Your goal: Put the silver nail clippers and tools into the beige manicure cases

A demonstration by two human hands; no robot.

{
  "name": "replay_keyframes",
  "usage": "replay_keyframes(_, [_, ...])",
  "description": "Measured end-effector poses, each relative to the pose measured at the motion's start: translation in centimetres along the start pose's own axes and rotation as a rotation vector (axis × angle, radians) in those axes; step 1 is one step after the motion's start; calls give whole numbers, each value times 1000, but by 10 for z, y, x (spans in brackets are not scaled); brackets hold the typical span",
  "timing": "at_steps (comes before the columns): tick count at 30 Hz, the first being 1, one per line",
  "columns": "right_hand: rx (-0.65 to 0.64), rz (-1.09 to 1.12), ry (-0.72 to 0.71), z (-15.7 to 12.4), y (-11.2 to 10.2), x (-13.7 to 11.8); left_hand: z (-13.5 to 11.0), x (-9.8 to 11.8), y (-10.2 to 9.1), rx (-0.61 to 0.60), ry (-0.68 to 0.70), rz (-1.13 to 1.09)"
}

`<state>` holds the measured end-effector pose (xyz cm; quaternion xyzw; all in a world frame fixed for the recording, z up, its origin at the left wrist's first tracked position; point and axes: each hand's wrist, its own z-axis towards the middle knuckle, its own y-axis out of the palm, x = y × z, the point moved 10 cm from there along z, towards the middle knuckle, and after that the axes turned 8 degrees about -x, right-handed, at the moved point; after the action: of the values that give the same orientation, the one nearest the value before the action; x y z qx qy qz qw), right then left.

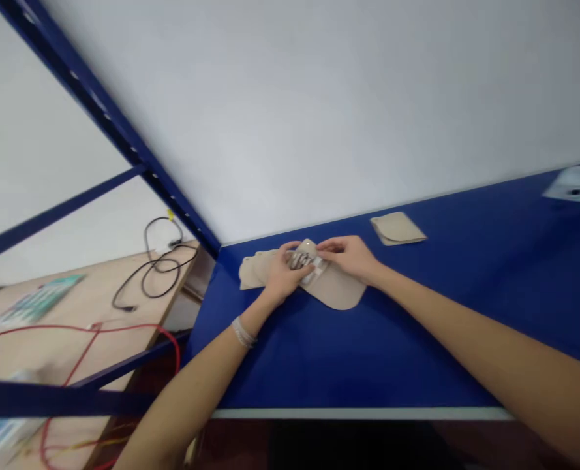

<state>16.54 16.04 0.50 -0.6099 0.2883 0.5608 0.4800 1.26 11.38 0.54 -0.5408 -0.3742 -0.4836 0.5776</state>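
Over the blue table, a beige pouch (pixel 342 292) lies tilted with its rounded flap toward me. My left hand (pixel 284 274) is closed round a small clear packet (pixel 301 260) with dark, shiny contents, at the pouch's upper left part. My right hand (pixel 351 256) pinches at the upper right edge of the pouch, close to the packet; its fingertips are partly hidden. More beige pouches (pixel 253 270) lie overlapping just left of my left hand. What exactly is inside the packet is too blurred to make out.
A folded beige pouch (pixel 398 228) rests near the wall, right of my hands. At the far right is a whitish plastic item (pixel 576 185) with a dark spot. Blue metal frame bars (pixel 123 140) rise on the left, beside a wooden table (pixel 137 261) with black and red cables.
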Motion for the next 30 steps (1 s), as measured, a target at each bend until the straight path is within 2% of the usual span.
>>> replay_keyframes(4, [-87, 24, 82, 2, 3, 10, 0, 0, 0, -28, 29, 90])
replay_keyframes(8, [-164, -1, 105, 2, 8, 11, 0, -1, -1, -34, 24, 164])
replay_keyframes(22, [-191, 38, 147, 3, 9, 18, 1, -2, 2, -74, 53, 215])
replay_keyframes(30, [-246, -90, -9, 5, 12, 7, 0, 8, 4, -90, 66, 218])
